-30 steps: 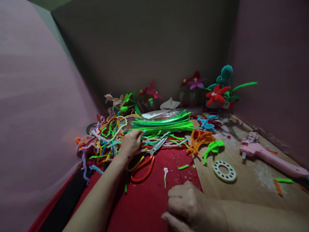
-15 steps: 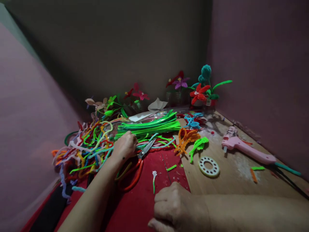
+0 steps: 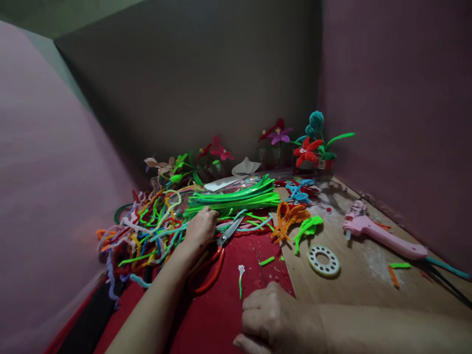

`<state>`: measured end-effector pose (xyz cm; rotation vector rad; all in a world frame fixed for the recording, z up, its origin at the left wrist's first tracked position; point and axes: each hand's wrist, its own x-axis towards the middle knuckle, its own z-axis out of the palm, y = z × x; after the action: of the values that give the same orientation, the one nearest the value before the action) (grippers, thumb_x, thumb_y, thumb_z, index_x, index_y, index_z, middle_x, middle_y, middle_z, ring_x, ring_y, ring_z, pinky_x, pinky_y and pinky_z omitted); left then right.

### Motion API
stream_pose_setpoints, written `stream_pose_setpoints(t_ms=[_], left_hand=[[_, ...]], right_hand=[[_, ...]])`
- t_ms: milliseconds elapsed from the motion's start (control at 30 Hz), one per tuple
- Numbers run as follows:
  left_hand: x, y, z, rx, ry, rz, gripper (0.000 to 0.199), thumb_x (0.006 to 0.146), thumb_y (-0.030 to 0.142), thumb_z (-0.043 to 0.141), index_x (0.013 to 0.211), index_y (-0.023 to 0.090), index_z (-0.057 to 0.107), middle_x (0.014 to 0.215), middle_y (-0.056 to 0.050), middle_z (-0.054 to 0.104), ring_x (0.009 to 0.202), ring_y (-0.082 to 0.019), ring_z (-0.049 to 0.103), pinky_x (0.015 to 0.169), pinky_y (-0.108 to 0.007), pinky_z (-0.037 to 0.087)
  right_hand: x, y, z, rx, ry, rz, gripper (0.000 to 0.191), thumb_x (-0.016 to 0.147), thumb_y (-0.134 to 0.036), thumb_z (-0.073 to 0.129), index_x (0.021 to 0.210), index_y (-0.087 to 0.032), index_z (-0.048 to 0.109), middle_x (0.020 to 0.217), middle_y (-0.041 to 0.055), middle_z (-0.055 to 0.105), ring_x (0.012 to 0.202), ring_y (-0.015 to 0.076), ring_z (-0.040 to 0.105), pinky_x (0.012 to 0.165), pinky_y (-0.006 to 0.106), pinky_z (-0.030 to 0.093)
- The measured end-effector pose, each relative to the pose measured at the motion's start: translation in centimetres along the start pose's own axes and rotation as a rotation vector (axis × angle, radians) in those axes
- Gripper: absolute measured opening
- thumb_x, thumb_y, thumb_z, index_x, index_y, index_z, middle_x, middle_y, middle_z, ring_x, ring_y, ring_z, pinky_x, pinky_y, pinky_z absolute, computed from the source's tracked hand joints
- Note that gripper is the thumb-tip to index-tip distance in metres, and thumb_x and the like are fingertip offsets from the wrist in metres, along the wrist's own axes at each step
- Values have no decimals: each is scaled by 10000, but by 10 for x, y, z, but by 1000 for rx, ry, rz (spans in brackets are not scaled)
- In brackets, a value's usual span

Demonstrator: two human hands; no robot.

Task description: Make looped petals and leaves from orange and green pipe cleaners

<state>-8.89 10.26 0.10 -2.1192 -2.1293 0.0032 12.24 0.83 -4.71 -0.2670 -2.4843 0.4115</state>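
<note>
My left hand (image 3: 202, 227) reaches into the pile of pipe cleaners, its fingers curled closed at the front of a bundle of green pipe cleaners (image 3: 236, 197). What it grips, if anything, is hidden behind the knuckles. Just right of that hand lie scissors (image 3: 210, 284) with orange handles, blades slightly apart. My right hand (image 3: 271, 317) is curled closed low on the red surface; its fingers hide whatever is inside. Above it lies a short green stem with a white tip (image 3: 241, 281). Loose coloured pipe cleaners (image 3: 147, 231) form a tangle to the left.
A pink glue gun (image 3: 385, 237) lies on the wooden board at right. Nearer are a white ring with holes (image 3: 323, 261), orange loops (image 3: 289, 220) and a green looped piece (image 3: 308, 229). Pipe-cleaner flowers (image 3: 309, 151) stand along the back wall, beside white paper (image 3: 245, 167).
The whole view has shifted slightly, so everything appears a little lower and further right. Both hands keep nearly the same places and stay closed.
</note>
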Motion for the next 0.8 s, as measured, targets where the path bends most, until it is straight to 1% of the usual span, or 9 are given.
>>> stream_pose_setpoints(t_ms=[100, 233, 400, 500, 633, 700, 733, 800], left_hand=[[2, -3, 1, -20, -25, 9, 221, 811, 265, 426, 843, 206, 637, 892, -72, 594, 866, -192, 578, 672, -249, 388], [4, -2, -2, -47, -24, 11, 127, 734, 178, 493, 743, 195, 619, 831, -72, 593, 814, -207, 572, 636, -265, 373], [-2, -1, -8, -142, 53, 15, 88, 691, 145, 509, 729, 191, 574, 818, -63, 579, 766, -203, 548, 590, -266, 339], [-5, -4, -11, -244, 139, -12, 90, 726, 165, 478, 756, 194, 558, 774, -55, 587, 709, -198, 540, 583, -274, 325], [-5, -10, -17, -459, 250, -18, 155, 808, 281, 418, 802, 197, 548, 757, -29, 615, 642, -154, 530, 588, -255, 350], [-5, -12, -22, -563, 280, 0, 197, 825, 318, 398, 820, 191, 548, 713, -10, 603, 571, -120, 497, 538, -229, 346], [-5, -13, -25, -656, 291, 11, 210, 829, 327, 395, 830, 184, 549, 663, 2, 582, 515, -102, 458, 495, -217, 327], [-7, -13, -33, -959, 319, 51, 192, 821, 324, 437, 833, 171, 551, 606, 21, 545, 432, -70, 370, 432, -200, 271]], right_hand=[[0, 2, 3, 5, 18, -26, 239, 745, -263, 568, 536, -149, 551, 500, -3, 553, 444, 82, 448, 381, 239, 201], [0, 4, 7, -15, 42, -31, 276, 756, -296, 568, 521, -155, 538, 490, -9, 543, 441, 79, 450, 379, 242, 189], [0, 5, 10, -34, 46, -26, 284, 745, -308, 582, 510, -160, 524, 475, -13, 534, 430, 79, 441, 369, 240, 182], [-1, 5, 10, -14, 57, -26, 279, 736, -290, 588, 500, -159, 517, 473, -14, 530, 432, 79, 433, 372, 239, 185], [-2, 4, 8, 7, 44, -13, 267, 757, -280, 558, 521, -159, 530, 493, -5, 541, 446, 81, 441, 382, 241, 179], [-2, 3, 7, 20, 25, -5, 253, 760, -274, 551, 535, -159, 536, 507, 2, 547, 455, 85, 450, 391, 243, 187], [-2, 2, 6, 26, 18, -3, 241, 756, -263, 552, 539, -158, 536, 512, 3, 550, 462, 88, 456, 398, 244, 197], [-2, 1, 5, 34, 17, 5, 223, 744, -235, 557, 537, -155, 529, 517, 2, 551, 473, 91, 464, 413, 246, 218]])
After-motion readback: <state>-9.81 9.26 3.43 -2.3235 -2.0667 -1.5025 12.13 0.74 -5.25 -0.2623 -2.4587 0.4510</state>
